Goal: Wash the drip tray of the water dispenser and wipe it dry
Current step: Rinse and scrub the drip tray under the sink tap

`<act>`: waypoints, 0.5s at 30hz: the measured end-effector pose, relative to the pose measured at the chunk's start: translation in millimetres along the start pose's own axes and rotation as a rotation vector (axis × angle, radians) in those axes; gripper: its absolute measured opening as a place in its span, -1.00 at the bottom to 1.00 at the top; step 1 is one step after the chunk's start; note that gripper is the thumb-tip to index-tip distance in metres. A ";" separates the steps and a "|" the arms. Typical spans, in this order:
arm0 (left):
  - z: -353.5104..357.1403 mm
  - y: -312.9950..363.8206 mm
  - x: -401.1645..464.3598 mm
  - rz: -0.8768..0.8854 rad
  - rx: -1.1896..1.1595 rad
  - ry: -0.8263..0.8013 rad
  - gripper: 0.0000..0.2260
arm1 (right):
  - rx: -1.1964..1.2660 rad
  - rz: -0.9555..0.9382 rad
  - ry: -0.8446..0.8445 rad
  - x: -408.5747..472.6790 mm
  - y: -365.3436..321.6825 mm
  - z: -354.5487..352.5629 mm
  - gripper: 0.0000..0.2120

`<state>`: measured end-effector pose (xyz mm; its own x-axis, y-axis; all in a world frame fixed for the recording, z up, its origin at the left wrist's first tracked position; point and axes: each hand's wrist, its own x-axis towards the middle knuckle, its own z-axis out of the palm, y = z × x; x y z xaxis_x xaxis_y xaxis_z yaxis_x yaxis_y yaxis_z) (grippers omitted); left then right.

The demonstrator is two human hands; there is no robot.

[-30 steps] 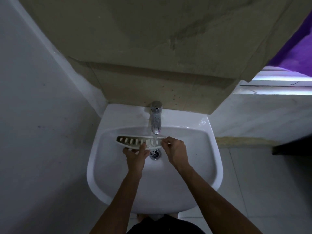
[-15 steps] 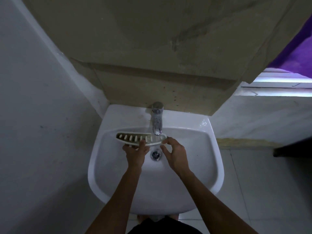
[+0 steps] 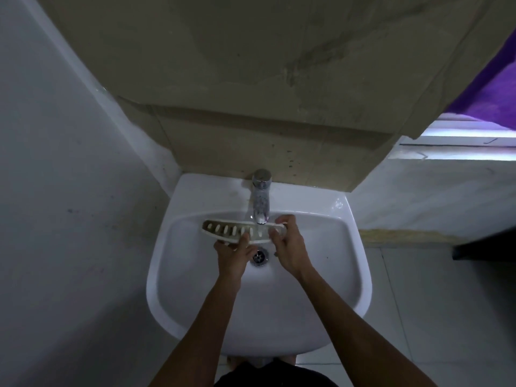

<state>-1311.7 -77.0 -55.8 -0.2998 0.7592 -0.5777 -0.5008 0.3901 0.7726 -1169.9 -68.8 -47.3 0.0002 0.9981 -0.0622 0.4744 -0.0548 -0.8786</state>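
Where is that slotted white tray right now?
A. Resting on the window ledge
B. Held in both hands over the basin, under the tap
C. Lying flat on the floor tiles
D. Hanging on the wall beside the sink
B: the left hand and right hand each grip the drip tray above the sink, its right part beneath the tap.

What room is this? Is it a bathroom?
Probably a bathroom or small washroom. There is a white wall-mounted sink with a chrome tap and a drain, pale tiled flooring, and a window with a purple curtain. No toilet or shower shows, so I can't be sure.
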 end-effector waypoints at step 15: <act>9.2 3.1 -2.6 -0.032 0.063 -0.045 -0.61 | -0.154 -0.046 -0.126 13.1 4.8 -9.9 -0.75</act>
<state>-1305.0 -73.0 -49.5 -0.2467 0.7681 -0.5909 -0.4568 0.4456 0.7699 -1158.8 -55.7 -47.7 -0.1299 0.9874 -0.0904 0.6003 0.0057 -0.7997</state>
